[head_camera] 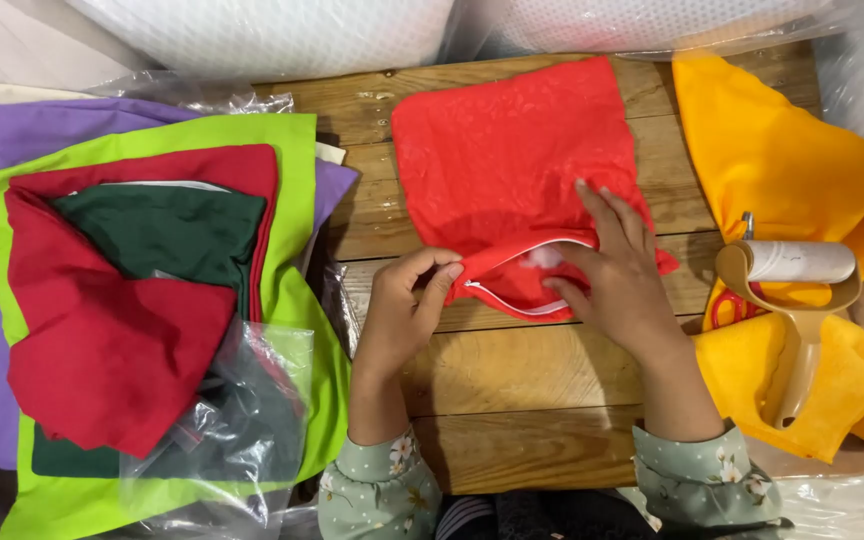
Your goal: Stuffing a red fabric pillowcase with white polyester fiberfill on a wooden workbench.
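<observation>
Two hands work the near edge of a red cover [512,170] lying flat on a wooden table [512,380]: the left hand [402,310] pinches the zip's [512,300] left end between thumb and fingers, while the right hand [617,280] lies open, fingers spread flat on the fabric beside the gap. The zip runs left to right between both hands, the cover stretching away from them. Outward, folded cloths [132,300] pile at left, yellow cloth [792,160] and a lint roller [802,265] at right, plastic wrap behind.
</observation>
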